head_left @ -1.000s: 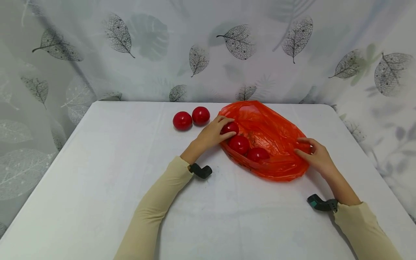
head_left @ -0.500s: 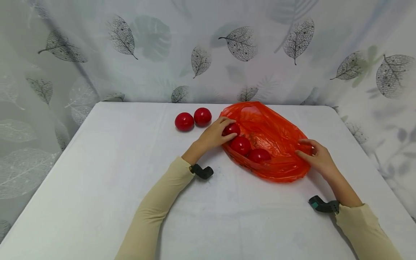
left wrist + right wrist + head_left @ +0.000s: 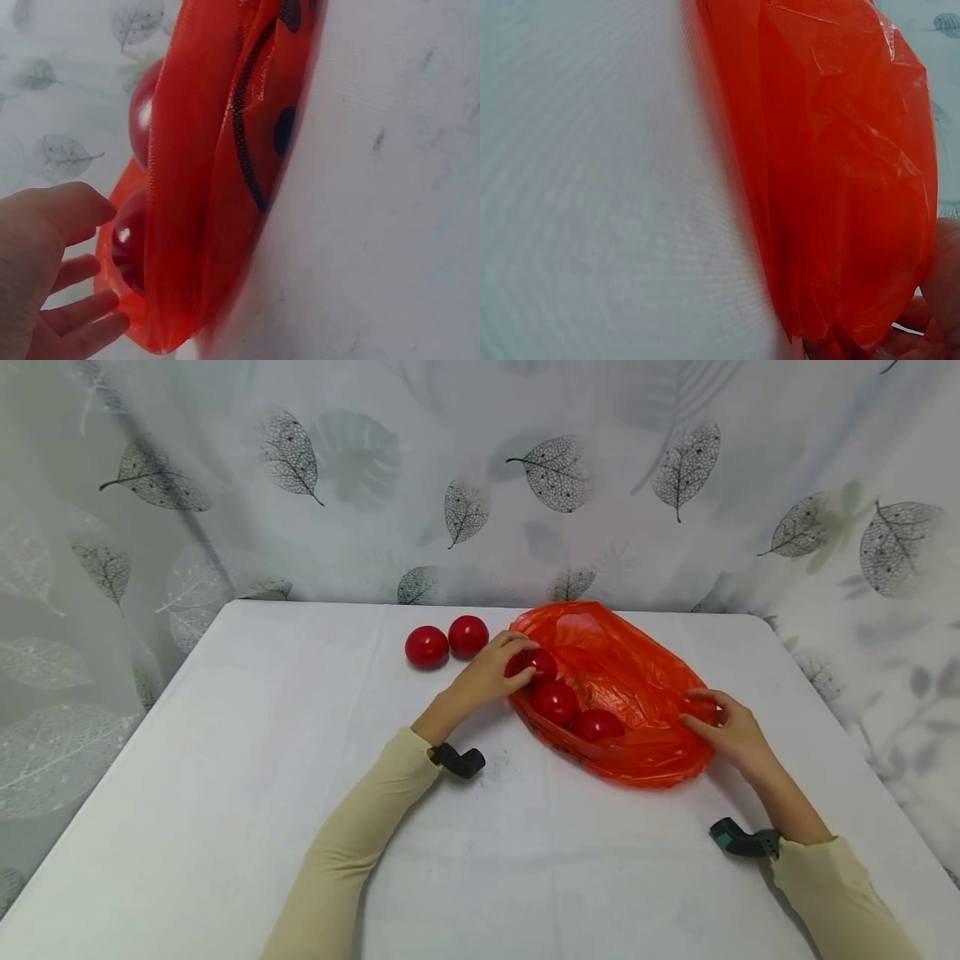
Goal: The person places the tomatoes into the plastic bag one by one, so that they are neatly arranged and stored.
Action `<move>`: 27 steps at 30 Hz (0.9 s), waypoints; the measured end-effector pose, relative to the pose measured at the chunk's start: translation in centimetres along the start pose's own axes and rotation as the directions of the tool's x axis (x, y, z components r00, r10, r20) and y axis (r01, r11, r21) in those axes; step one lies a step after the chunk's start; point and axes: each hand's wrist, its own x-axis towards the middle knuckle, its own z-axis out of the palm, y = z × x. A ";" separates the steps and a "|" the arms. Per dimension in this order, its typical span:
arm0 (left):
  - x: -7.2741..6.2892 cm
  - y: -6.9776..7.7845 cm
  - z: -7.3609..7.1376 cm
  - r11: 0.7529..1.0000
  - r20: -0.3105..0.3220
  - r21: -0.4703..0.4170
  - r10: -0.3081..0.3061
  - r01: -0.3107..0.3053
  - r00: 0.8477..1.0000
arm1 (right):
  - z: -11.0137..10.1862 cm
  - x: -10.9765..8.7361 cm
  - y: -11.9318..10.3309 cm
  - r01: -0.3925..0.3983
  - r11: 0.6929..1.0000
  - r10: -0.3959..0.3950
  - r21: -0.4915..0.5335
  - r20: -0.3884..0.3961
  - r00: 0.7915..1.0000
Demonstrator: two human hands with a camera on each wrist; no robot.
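Observation:
A red plastic bag (image 3: 637, 693) lies on the white table with its mouth spread. Inside it, along the left and near side, sit three glossy red balls, tomato-like in shape: an upper one (image 3: 542, 666), a middle one (image 3: 555, 702) and a lower one (image 3: 597, 724). At the bag's left rim my left hand (image 3: 487, 672) is beside the upper ball. The left wrist view shows that hand's fingers (image 3: 86, 311) spread and loosely bent, gripping nothing. My right hand (image 3: 731, 727) holds the bag's right edge between thumb and fingers; the bag partly hides those fingertips in the right wrist view.
Two more red balls, one at left (image 3: 427, 647) and one at right (image 3: 468, 636), stand close together on the table (image 3: 225, 777), left of the bag. Behind the table's far edge hangs a leaf-patterned curtain (image 3: 360, 527).
My left hand has drawn slightly left, its fingertips coming off the upper ball, which stays in the bag. My right hand keeps its place at the bag. The head view has shifted slightly.

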 end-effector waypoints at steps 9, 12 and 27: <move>-0.3 0.7 -0.8 0.999 -0.082 -0.010 0.050 -0.051 0.995 | 0.0 -0.1 -0.1 0.002 1.000 -0.002 0.017 -0.001 1.000; -0.6 0.8 -1.1 0.998 -0.104 -0.015 0.055 -0.057 0.993 | -0.1 -0.1 -0.1 0.005 1.000 -0.005 0.014 -0.002 1.000; -3.1 -2.2 -2.9 0.997 -0.207 0.061 0.055 -0.043 0.977 | -0.1 0.1 0.1 -0.021 1.000 0.021 -0.007 0.003 1.000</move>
